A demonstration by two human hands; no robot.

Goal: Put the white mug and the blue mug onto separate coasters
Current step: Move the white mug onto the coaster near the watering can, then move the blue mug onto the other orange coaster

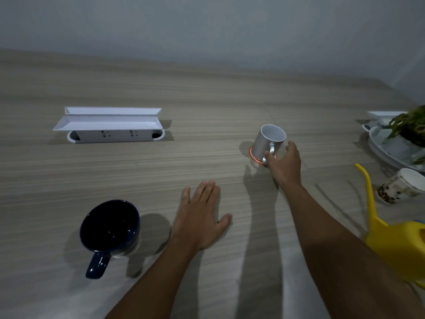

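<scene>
1. Broadly, the wood-grain table (207, 100) fills the view below a plain pale wall, under dim light; a white socket box (110, 127) stands open at its far left.
2. At the right edge sit a yellow watering can (395, 245), a plant tray (391, 153) and a small tipped cup (404, 185), close enough that a swinging right elbow could knock them.
3. Near left, the blue mug (110, 229) stands upright, seemingly on a pale coaster, though I cannot tell for sure.
4. The left hand (200, 217) lies flat and open, holding nothing.
5. The right hand (284, 164) has its grip closed on the handle of the white mug (269, 141), which leans on the orange-rimmed coaster (254, 156); released while tilted, it may topple or land off-centre.
</scene>
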